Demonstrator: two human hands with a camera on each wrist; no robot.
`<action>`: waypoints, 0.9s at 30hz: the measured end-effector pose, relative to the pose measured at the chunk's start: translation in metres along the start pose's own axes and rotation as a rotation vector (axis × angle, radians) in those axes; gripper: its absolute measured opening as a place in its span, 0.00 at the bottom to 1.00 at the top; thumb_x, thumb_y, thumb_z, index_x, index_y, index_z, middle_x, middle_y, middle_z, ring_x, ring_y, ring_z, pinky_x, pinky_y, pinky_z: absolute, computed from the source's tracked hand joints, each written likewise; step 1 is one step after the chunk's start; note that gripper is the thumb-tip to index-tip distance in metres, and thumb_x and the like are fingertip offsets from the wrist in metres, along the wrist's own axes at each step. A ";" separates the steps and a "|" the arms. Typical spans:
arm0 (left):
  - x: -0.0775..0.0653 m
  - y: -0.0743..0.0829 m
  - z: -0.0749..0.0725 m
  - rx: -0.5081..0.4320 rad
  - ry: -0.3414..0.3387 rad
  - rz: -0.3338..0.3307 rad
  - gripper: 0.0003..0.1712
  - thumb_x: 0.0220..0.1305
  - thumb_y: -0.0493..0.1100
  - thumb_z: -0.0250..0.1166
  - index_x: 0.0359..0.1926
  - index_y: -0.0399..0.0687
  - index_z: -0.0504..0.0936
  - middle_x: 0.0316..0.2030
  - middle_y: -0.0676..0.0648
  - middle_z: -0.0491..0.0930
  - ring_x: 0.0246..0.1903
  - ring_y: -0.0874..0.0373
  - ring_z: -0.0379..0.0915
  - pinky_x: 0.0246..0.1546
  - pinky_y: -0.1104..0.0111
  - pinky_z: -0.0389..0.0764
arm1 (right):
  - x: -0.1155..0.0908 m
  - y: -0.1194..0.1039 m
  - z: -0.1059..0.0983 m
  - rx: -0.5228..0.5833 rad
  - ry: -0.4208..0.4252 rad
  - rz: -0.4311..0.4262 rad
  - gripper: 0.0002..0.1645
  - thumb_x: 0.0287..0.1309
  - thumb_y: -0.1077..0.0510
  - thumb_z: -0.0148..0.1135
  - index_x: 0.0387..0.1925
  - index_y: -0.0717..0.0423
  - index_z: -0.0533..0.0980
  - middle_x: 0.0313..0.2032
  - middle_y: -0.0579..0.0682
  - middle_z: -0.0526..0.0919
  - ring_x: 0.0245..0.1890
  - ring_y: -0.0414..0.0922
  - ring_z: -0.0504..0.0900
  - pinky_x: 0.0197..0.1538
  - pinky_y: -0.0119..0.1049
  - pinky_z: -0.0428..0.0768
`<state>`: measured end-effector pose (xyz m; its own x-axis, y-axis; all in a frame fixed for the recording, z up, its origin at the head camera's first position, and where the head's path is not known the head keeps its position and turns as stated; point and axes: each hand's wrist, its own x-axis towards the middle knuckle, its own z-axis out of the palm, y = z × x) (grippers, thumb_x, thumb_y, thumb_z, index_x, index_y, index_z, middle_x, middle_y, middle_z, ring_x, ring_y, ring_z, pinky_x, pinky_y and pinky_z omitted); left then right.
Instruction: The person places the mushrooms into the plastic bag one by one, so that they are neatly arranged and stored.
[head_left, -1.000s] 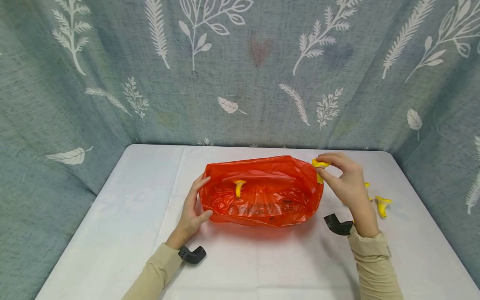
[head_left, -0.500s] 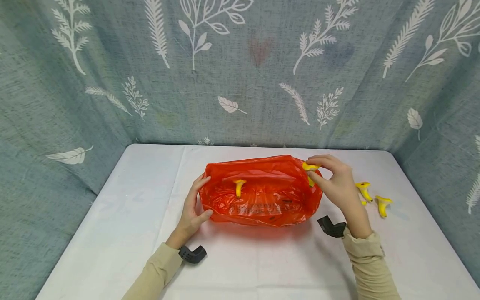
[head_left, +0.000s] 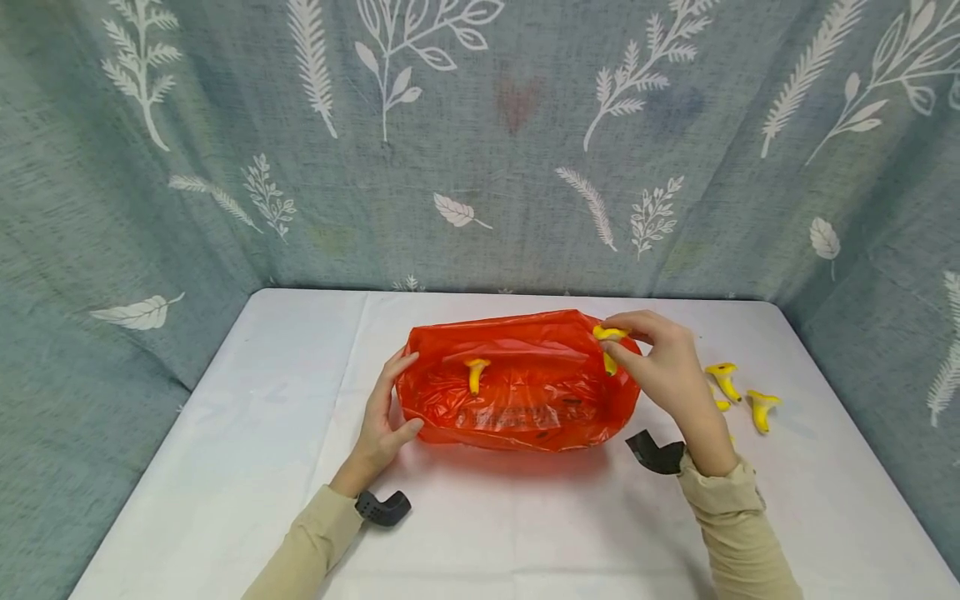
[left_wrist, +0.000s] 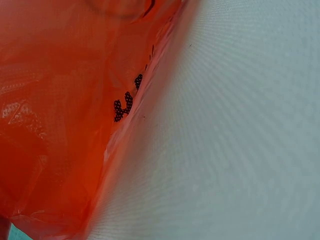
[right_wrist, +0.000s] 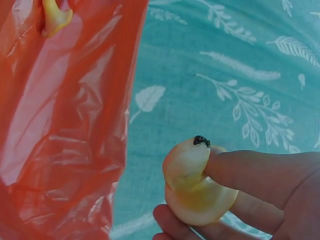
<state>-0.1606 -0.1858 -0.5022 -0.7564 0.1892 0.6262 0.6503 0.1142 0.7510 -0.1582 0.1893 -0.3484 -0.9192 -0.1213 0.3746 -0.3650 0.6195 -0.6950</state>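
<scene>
Curtain point(head_left: 510, 192) at far side of table point(head_left: 285, 400). Left hand point(head_left: 377, 425), curved wide, holds bag point(head_left: 525, 340) at left; right hand point(head_left: 665, 364) pinches mushroom point(right_wrist: 200, 205) at bag's right end. Best: bag held wide, pinch light.

- bag point(head_left: 517, 333): loud see-through red, more orange in the left wrist shot
- print point(left_wrist: 124, 106) on it: black, with tiny pale dots all over
- mushroom point(head_left: 476, 377) inside: yellow, a bit orangey through the red
- held mushroom point(head_left: 610, 334): yellow, washed-out cream up close, one black patch
- loose mushrooms point(head_left: 762, 411): bright yellow
- desk point(head_left: 517, 529): plain white
- curtain point(head_left: 517, 225): grey-green with white leaves and sprigs, plus a faded reddish heart point(head_left: 519, 102)
- sleeves point(head_left: 742, 537): plain beige
- wrist mounts point(head_left: 655, 454): black
</scene>
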 end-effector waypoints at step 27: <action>0.000 0.001 -0.001 0.008 0.001 0.003 0.47 0.57 0.59 0.66 0.71 0.40 0.64 0.73 0.40 0.58 0.73 0.42 0.49 0.65 0.32 0.45 | 0.043 -0.035 0.020 -0.029 -0.178 0.071 0.12 0.55 0.61 0.71 0.42 0.60 0.86 0.37 0.55 0.88 0.39 0.51 0.86 0.40 0.46 0.83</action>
<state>-0.1598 -0.1865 -0.5015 -0.7546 0.1888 0.6284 0.6529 0.1213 0.7476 -0.1874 0.1470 -0.3202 -0.9550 -0.2104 0.2091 -0.2964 0.6533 -0.6966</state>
